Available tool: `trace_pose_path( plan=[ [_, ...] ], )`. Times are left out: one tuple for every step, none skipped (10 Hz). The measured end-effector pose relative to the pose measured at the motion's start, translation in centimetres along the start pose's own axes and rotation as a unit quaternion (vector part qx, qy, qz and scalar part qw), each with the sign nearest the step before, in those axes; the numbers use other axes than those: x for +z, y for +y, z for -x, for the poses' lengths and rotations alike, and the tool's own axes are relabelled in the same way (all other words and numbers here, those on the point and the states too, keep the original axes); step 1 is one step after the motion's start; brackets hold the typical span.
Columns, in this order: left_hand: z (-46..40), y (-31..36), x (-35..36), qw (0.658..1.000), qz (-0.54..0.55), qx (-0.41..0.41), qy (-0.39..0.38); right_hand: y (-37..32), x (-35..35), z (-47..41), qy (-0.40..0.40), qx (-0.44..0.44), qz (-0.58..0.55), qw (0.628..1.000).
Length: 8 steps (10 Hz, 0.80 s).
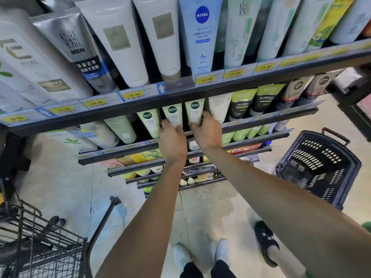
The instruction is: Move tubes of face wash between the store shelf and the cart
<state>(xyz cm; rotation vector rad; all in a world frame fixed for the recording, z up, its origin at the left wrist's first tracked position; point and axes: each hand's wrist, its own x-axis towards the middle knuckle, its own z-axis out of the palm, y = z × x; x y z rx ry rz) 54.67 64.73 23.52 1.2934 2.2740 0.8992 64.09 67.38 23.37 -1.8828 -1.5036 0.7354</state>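
Now, fingers: both sets curled round pale green tubes, one tube each.
Left hand (172, 137): grips left tube (172, 115).
Right hand (206, 133): holds right tube (195, 112).
Handling: likely light, soft, slick plastic; grip mid-body.
Location: second shelf (261, 119), upright.
Cart (40, 243): lower left, well apart.

blue tube (201, 35): NIVEA | silver tube (78, 47): MEN | price tags (134, 94): 18.00, 25.00, 29.00

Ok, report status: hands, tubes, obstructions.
Left hand and right hand each gripping a pale green tube on the second shelf. Nothing blocking.
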Motion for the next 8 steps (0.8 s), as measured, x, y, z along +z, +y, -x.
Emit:
trace_pose_path(
  plan=[
    [-0.1,-0.3,0.1,0.999,-0.028,0.021,0.002,0.1,-0.1,0.0,-0.007,-0.009,0.007,1.0],
    [-0.1,-0.4,0.0,0.999,-0.041,0.026,0.0,0.1,-0.3,-0.1,-0.011,-0.016,0.012,1.0],
    [-0.1,-0.5,0.1,0.998,-0.046,0.031,-0.001,0.1,-0.3,-0.3,-0.016,-0.01,0.007,1.0],
    [0.0,-0.7,-0.1,0.999,-0.043,0.03,-0.003,0.1,-0.7,-0.1,-0.019,-0.011,0.007,1.0],
    [0.9,-0.6,-0.7,0.998,-0.044,0.037,-0.009,0.1,-1.5,0.8,-0.021,-0.017,0.008,1.0],
    [2.8,-0.4,-2.1,0.997,-0.05,0.055,-0.013,-0.4,-3.3,2.8,-0.021,-0.041,-0.001,0.999],
    [4.9,0.3,-4.0,0.997,-0.033,0.071,0.012,-1.1,-5.5,4.9,0.0,-0.081,-0.024,0.996],
    [7.3,1.7,-6.6,0.996,-0.007,0.08,0.046,-2.6,-7.9,6.4,0.032,-0.08,-0.079,0.993]
  ],
)
